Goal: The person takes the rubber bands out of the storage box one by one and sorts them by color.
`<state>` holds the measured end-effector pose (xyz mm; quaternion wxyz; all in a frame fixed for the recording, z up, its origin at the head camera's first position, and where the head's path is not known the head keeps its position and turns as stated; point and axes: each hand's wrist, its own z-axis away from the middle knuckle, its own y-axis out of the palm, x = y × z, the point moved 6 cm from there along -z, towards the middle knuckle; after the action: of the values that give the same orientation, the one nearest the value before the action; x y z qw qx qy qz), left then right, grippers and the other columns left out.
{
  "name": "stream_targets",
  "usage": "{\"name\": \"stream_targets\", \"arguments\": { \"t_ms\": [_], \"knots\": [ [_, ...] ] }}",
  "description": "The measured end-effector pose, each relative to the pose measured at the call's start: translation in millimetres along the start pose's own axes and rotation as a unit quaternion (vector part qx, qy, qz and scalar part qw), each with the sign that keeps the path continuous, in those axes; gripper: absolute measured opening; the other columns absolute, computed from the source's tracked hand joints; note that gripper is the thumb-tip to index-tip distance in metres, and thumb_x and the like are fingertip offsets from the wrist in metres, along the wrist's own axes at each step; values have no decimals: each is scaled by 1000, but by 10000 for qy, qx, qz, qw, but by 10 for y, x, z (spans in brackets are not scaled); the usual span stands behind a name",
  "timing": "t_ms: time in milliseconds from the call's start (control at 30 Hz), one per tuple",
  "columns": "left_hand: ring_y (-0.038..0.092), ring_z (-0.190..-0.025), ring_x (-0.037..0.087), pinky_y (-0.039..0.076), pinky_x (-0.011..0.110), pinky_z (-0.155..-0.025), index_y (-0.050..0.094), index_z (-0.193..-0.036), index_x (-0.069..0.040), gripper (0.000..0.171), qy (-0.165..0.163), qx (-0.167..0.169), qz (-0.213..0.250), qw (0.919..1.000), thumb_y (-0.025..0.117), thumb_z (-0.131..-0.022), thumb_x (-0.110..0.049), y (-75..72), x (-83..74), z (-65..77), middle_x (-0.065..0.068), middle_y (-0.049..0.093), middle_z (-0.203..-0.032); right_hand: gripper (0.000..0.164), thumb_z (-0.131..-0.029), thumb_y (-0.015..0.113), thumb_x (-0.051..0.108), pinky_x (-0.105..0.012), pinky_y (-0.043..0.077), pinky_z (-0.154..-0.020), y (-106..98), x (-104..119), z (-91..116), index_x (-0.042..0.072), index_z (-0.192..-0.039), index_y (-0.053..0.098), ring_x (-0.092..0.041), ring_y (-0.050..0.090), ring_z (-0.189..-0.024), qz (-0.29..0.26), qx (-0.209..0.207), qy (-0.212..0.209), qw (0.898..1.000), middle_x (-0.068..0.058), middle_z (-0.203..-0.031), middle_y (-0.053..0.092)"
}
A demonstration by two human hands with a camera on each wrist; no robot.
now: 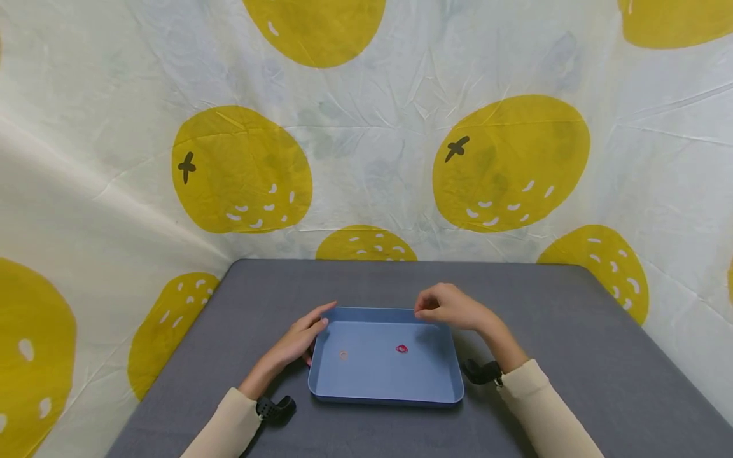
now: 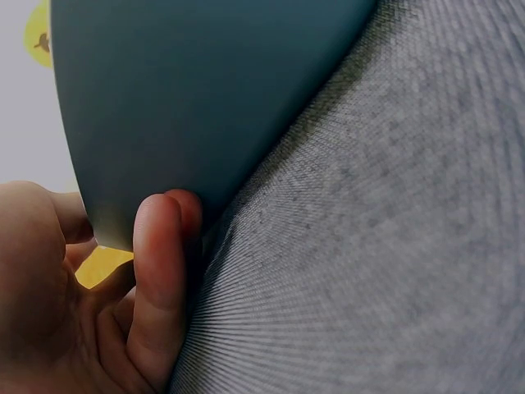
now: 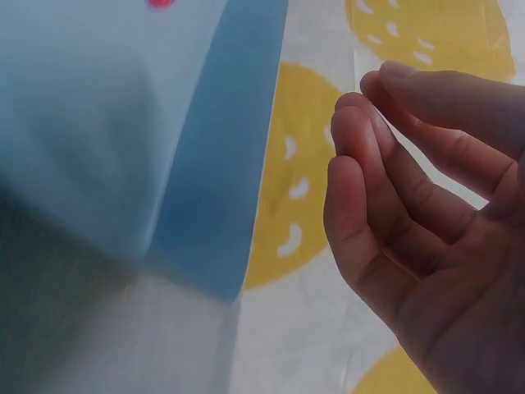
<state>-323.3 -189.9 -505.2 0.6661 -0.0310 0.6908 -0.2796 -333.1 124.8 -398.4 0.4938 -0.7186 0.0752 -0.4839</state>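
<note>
We look down at a grey cloth-covered bench (image 1: 366,280) bearing a shallow, pale-blue rectangular tray (image 1: 372,385), its long axis running left to right before the person. Inside lie two small items: a red looped band (image 1: 402,349), right of centre, and a thin, pale-orange ring (image 1: 344,359), toward the left wall.

The hands are well apart. The left hand (image 1: 294,341) grips the tray's left side near the far corner, thumb at the rim and other fingers curled against the outer wall. The right hand (image 1: 451,309) hangs over the far right part of the tray, thumb and fingertips drawn together; we see nothing between them.

From the right hand, the red band lies leftward and nearer the person, apart from the fingers. That hand is the closer one to it; the pale ring sits nearer the left hand.
</note>
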Motion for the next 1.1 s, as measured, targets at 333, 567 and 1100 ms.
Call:
{"name": "stream_targets", "arguments": {
  "t_ms": [333, 567, 1100],
  "knots": [
    [52, -46, 16, 55, 35, -42, 39, -160, -31, 49, -37, 36, -77, 10000, 45, -112, -35, -5, 14, -10, 15, 55, -104, 11, -98, 70, 12, -22, 53, -66, 289, 401, -381, 7, -91, 76, -5, 60, -69, 54, 552, -427, 9975, -10, -86, 75],
    [52, -45, 16, 55, 35, -42, 39, -160, -32, 49, -88, 50, -32, 9999, 44, -112, -34, -5, 11, -12, 14, 56, -102, 8, -95, 73, 9, -20, 53, -66, 638, 594, -673, 9, -88, 78, -3, 59, -67, 294, 865, -609, 9940, 0, -83, 75],
    [51, -44, 13, 54, 33, -41, 39, -160, -35, 48, -85, 66, -19, 9999, 43, -112, -36, -11, 16, -6, 16, 56, -106, 4, -91, 80, 13, -17, 52, -63, 1217, 649, -1025, 15, -87, 79, -1, 60, -67, 496, 1335, -351, 9892, 8, -80, 73]
  ]
}}
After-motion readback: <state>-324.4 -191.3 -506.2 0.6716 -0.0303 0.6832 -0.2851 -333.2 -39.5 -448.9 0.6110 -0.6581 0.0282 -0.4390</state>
